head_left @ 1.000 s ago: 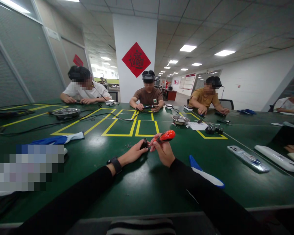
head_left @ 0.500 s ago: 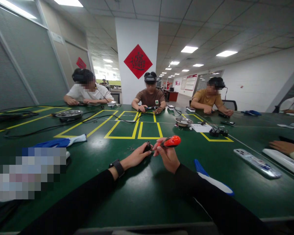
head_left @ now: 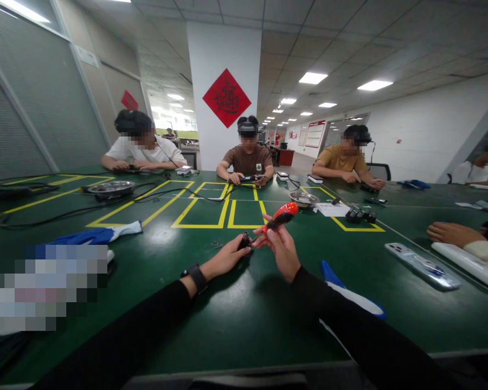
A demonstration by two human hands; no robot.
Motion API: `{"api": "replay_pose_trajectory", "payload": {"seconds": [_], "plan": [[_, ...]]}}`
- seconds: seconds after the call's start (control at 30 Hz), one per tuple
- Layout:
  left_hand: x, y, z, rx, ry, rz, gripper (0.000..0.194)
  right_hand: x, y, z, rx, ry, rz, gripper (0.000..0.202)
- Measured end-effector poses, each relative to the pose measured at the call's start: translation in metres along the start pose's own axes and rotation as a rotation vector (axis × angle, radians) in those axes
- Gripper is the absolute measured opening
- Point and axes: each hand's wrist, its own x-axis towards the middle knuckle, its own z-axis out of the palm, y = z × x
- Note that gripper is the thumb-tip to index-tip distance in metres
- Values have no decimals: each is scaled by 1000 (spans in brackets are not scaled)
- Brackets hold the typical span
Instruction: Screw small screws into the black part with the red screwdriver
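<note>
My left hand (head_left: 228, 257), with a dark band on its wrist, is closed around a small black cylindrical part (head_left: 245, 239) just above the green table (head_left: 244, 314). Between the fingers of my right hand (head_left: 282, 250) is a screwdriver (head_left: 283, 215) with a red and black handle. Its handle tilts up to the right, and its shaft points down-left at the black part. Whether the tip touches the part I cannot tell. Several tiny metal screws (head_left: 216, 245) lie on the table just left of my left hand.
Blue-and-white gloves (head_left: 101, 234) lie at left, with another blue-and-white item (head_left: 352, 292) by my right forearm. A phone (head_left: 421, 265), metal bowls (head_left: 304, 199), black parts (head_left: 360, 215) and cables surround the work. Co-workers sit opposite; another person's hand (head_left: 455, 238) rests at right.
The screwdriver's handle has tilted further upright, and my right fingers have spread and shifted on it. My left hand still holds the black part. The co-worker's hand at right has moved left.
</note>
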Motion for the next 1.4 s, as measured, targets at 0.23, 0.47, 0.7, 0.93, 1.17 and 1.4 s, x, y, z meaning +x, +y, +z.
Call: {"api": "replay_pose_trajectory", "payload": {"seconds": [0.23, 0.47, 0.7, 0.93, 1.17, 1.4], "plan": [[-2, 5, -1, 11, -11, -23, 29, 3, -3, 0, -82, 115, -40, 20], [-2, 5, -1, 8, -1, -32, 33, 1, -4, 1, -17, 77, -20, 33], [-1, 1, 0, -5, 1, -5, 34, 3, -3, 0, -49, 53, -6, 24], [-2, 3, 0, 18, -17, -9, 27, 1, -4, 2, -65, 129, -43, 28], [-1, 2, 0, 22, -4, -16, 33, -1, -3, 3, -78, 42, -59, 26], [-1, 3, 0, 16, -11, -23, 32, 0, 2, 2, -66, 72, -41, 28]]}}
